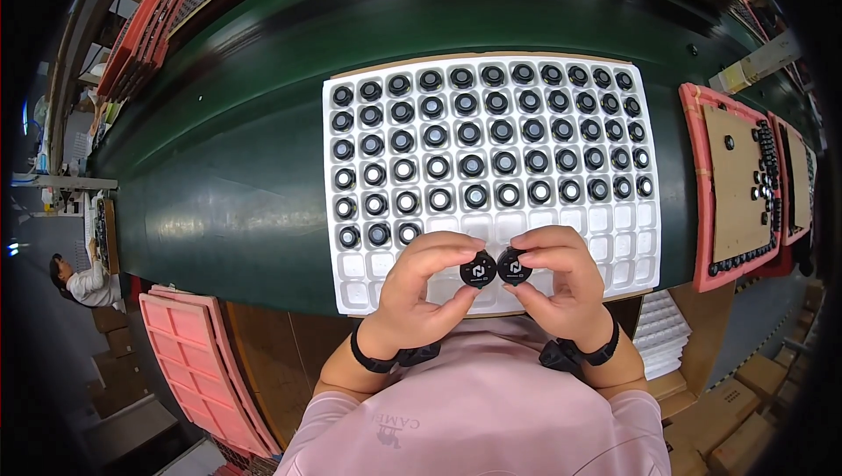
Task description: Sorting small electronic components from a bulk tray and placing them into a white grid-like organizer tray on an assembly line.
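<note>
Green belt carries white tray (351, 287), near rows unfilled; left hand (421, 287) and right hand (561, 287) each pinch a black cap (478, 270), (514, 266) at its near edge — inspect step, next needs seating into free pockets

Dark green desk (263, 169) runs across the room. Pink foam tray (732, 187) at the right holds a brown board with black round parts along its edge. Another pink tray (189, 349) sits low on the left, a stack of reddish trays (140, 29) far left at the back. Cardboard boxes (728, 423) lower right. A seated person (79, 279) (far left edge) works at another station.
</note>
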Action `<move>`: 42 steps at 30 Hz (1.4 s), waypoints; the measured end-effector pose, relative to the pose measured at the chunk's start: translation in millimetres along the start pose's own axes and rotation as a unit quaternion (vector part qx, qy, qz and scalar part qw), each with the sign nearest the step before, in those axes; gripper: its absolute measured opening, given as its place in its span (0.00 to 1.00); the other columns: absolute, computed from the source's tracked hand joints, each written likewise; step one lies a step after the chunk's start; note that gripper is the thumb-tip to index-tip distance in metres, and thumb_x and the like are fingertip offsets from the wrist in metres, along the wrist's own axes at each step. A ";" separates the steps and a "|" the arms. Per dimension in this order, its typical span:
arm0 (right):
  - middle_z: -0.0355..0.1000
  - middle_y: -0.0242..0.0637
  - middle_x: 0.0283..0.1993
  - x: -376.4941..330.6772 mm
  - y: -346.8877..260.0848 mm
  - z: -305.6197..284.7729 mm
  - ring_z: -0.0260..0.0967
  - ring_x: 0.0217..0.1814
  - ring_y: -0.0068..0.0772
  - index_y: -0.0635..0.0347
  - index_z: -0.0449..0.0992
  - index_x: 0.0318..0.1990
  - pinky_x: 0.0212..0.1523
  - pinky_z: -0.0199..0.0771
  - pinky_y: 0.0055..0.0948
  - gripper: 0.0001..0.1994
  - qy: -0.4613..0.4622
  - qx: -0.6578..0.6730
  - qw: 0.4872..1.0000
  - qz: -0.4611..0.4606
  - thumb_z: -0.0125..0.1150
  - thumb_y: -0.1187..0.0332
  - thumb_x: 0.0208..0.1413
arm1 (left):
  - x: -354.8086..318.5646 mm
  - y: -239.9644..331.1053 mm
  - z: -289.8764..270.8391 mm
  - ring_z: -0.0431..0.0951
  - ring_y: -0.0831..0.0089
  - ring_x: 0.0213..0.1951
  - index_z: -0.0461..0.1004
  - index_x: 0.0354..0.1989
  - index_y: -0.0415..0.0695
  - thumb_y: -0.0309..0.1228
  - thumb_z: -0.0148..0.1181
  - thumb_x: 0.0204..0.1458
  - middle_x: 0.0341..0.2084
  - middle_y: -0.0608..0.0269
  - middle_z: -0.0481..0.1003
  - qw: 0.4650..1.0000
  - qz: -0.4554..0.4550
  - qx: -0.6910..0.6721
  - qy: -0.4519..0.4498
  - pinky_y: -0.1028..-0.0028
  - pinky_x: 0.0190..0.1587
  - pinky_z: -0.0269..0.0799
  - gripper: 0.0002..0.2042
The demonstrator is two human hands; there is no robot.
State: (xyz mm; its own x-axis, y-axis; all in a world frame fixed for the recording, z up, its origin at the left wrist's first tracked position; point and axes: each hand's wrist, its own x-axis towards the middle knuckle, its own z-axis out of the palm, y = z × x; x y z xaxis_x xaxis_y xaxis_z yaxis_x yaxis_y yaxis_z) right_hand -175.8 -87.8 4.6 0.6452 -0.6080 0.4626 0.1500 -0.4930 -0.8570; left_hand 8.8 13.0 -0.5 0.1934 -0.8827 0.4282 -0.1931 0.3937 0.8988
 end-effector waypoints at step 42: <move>0.72 0.41 0.39 2.7 -1.6 2.1 0.69 0.38 0.31 0.66 0.78 0.47 0.38 0.69 0.26 0.15 -0.021 0.011 0.998 0.059 0.67 0.78 0.49 | 2.2 0.3 -3.4 0.75 0.70 0.37 0.73 0.40 0.36 0.16 0.65 0.47 0.37 0.55 0.75 0.998 -0.054 0.010 -0.023 0.75 0.38 0.71 0.12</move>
State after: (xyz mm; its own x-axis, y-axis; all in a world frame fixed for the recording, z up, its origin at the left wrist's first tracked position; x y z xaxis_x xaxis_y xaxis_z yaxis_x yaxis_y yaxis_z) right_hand -172.8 -87.3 6.7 0.6907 -0.6332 0.3492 0.0883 -0.4055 -0.9098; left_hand 12.4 12.1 1.0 0.1708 -0.9306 0.3236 -0.1925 0.2906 0.9373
